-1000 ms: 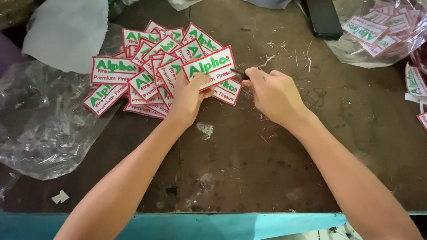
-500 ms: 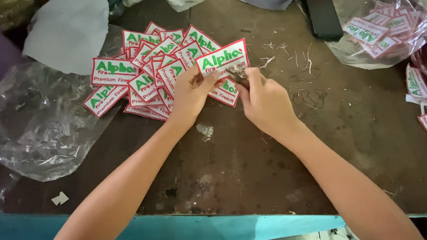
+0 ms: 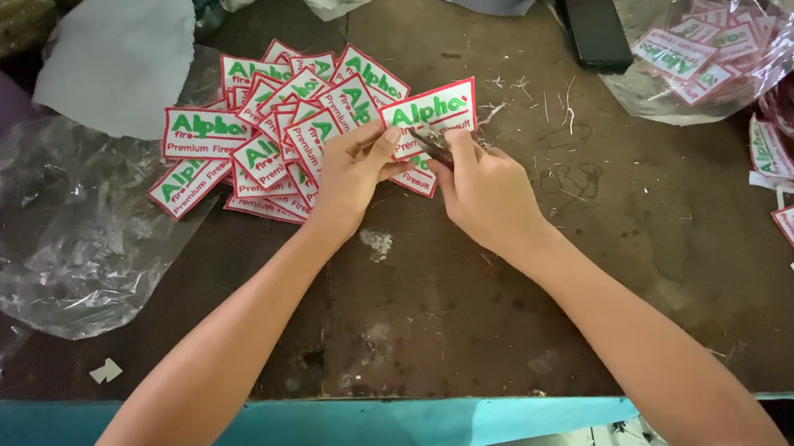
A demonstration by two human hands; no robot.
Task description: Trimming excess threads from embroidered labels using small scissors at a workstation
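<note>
here, left hand [image 3: 350,171]: fingers pinch the patch [image 3: 431,111] by its left edge
right hand [image 3: 487,190]: fingers closed on small snips [image 3: 431,142]
advice: keep the patch flat, cut close to the red border
pile [image 3: 272,139]: near the far left corner of the tabletop [image 3: 513,317]

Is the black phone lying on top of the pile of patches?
No, the black phone lies on bare table, apart from the pile of patches.
</note>
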